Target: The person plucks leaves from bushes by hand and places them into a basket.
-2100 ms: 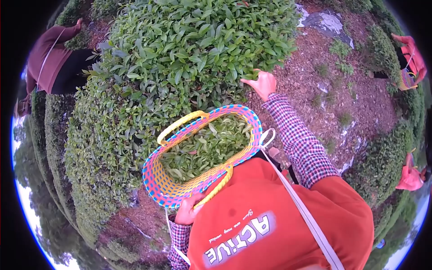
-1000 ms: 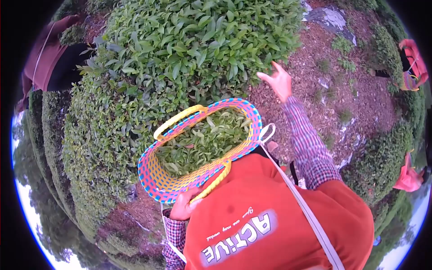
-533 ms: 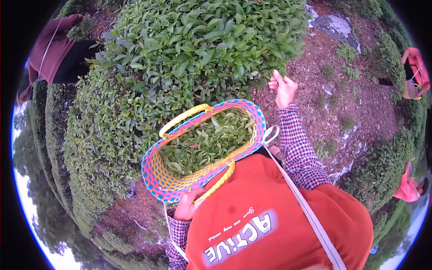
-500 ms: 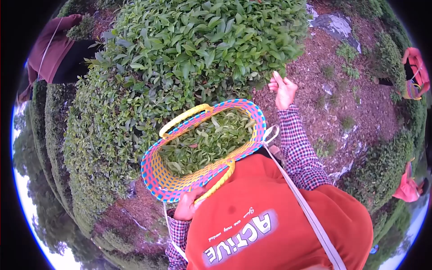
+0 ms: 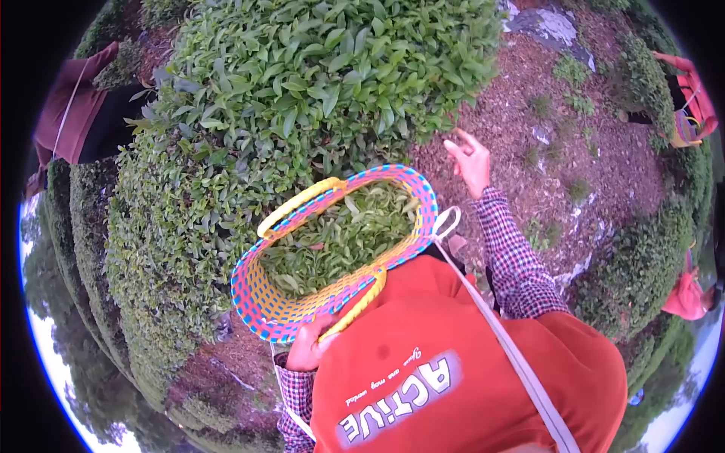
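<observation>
A woven basket [image 5: 249, 298] in pink, blue and yellow hangs tilted in front of me, holding plucked green leaves [image 5: 343, 238]. My left hand [image 5: 306, 346] is closed at the basket's near rim, beside the near yellow handle [image 5: 355, 306]; its fingertips are partly hidden. My right hand [image 5: 473, 164] is raised over bare ground, right of the basket, with thumb and forefinger apart and nothing visible between them. Just beyond its fingertips is the lower right edge of a leafy green bush [image 5: 325, 75].
A white strap [image 5: 513, 355] runs from the basket over my red top. Rocks [image 5: 551, 29] and brown litter-covered ground [image 5: 544, 151] lie to the right. One person [image 5: 75, 113] is at the left; others [image 5: 698, 98] stand at the right among hedges.
My right hand has opened from a loosely closed shape and dropped slightly. The basket and bush have shifted a little left in view. My left hand stays at the basket rim.
</observation>
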A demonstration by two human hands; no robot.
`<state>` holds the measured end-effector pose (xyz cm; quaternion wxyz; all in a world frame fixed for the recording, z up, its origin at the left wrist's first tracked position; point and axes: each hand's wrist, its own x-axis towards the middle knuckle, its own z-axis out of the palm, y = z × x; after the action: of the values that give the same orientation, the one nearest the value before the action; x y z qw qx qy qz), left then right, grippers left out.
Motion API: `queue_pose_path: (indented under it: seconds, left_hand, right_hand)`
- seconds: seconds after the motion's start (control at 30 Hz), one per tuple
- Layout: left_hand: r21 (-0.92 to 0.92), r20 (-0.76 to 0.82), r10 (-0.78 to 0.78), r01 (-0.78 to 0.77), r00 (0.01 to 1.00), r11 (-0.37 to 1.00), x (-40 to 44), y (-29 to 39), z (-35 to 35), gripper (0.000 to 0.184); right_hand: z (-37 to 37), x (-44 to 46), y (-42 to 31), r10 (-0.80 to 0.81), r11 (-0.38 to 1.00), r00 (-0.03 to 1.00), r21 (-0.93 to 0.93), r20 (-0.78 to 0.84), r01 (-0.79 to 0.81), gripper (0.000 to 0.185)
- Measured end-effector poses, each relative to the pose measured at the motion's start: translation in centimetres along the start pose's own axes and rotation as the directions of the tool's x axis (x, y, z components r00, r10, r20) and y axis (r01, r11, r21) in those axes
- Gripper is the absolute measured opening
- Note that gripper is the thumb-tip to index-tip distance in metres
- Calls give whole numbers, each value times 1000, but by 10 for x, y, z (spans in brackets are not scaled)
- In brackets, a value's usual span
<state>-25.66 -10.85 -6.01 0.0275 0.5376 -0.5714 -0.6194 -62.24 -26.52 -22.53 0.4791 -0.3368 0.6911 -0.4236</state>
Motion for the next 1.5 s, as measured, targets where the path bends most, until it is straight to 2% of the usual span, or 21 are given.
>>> queue_pose_path:
  seconds: [0.13, 0.17, 0.23, 0.33, 0.5, 0.63, 0.7, 0.77, 0.8, 0.83, 0.87, 0.9, 0.93, 1.0, 1.03, 1.1, 1.23, 1.3, 1.37, 1.4, 1.5]
  left_hand:
    - [18, -12, 3, -3, 1000, 1000, 4, 7, -2, 39]
    - [29, 4, -14, 14, 1000, 999, 6, 10, -2, 39]
    - [27, -26, 18, -17, 1000, 999, 6, 8, 2, 38]
    - [14, -60, 50, -49, 997, 999, 4, 5, 5, 39]
    - [28, -59, 57, -55, 997, 998, 4, 0, 8, 40]
    - [33, -47, -11, 13, 999, 999, 3, 3, 6, 38]
    - [21, -15, -26, 26, 1000, 999, 3, 6, 5, 37]
    - [19, -16, -6, 6, 1000, 1000, 5, 4, 0, 36]
    - [21, -2, -44, 44, 999, 999, 5, 8, -2, 36]
    - [26, -3, -14, 14, 1000, 1000, 5, 7, -1, 36]
    - [28, -12, 16, -16, 1000, 999, 5, 5, 1, 36]
    - [29, -28, 44, -43, 999, 999, 4, 4, 3, 35]
    - [13, -26, 10, -9, 1000, 1000, 1, 4, 3, 35]
    - [-20, -6, -43, 43, 999, 999, 2, 4, 4, 35]
    - [-6, -24, -8, 8, 1000, 1000, 3, 4, 6, 35]
    - [31, -72, 51, -49, 996, 998, 2, 1, 9, 36]
    - [15, -58, -5, 6, 998, 1000, 0, 4, 10, 37]
    - [4, -68, -3, 3, 998, 1000, 1, 2, 12, 38]
    - [-12, -81, 7, -8, 997, 1000, 1, -1, 13, 39]
    - [-4, -85, 11, -12, 996, 1000, 1, 0, 12, 39]
    - [14, -69, 2, -1, 998, 1000, 3, 5, 10, 39]
  right_hand:
    - [14, 40, -6, -349, 895, 935, -318, -66, 312, 74]
    - [18, 52, -3, -353, 905, 933, -276, -63, 324, 76]
    - [21, 61, -14, -367, 896, 930, -284, -36, 343, 60]
    - [18, 72, -10, -278, 945, 958, -158, 70, 286, 39]
    - [28, 52, 7, -119, 950, 988, 278, -98, 142, 24]
    - [18, 7, -27, -183, 842, 954, 463, -237, 276, 19]
    - [11, -28, -60, -274, 916, 958, 282, -79, 285, 16]
    - [28, -58, -59, -87, 961, 872, 271, 482, -54, 20]
    - [36, -64, -49, -223, 972, 778, 72, 587, 225, 24]
    - [40, -67, -42, -299, 859, 643, -93, 705, 503, 27]
    - [37, -63, -39, -234, 965, 814, 27, 531, 260, 34]
    - [35, -44, -20, -291, 950, 922, -36, 255, 310, 36]
    - [22, -29, -18, -10, 996, 990, 88, 138, -2, 38]
    - [11, 11, 32, -9, 998, 999, -62, 52, 12, 57]
    - [12, 29, 56, 107, 992, 985, -87, 134, -96, 75]
    - [33, 40, 54, 164, 975, 960, 114, 227, -193, 86]
    - [73, 47, 39, 180, 899, 983, 399, 43, -182, 91]
    - [72, 52, 44, 129, 836, 977, 511, 169, -199, 82]
    - [75, 45, 46, 218, 718, 975, 672, 34, -184, 67]
    - [68, 42, 43, 176, 676, 977, 707, 117, -206, 60]
    - [65, 39, 36, 143, 744, 989, 656, 32, -129, 53]
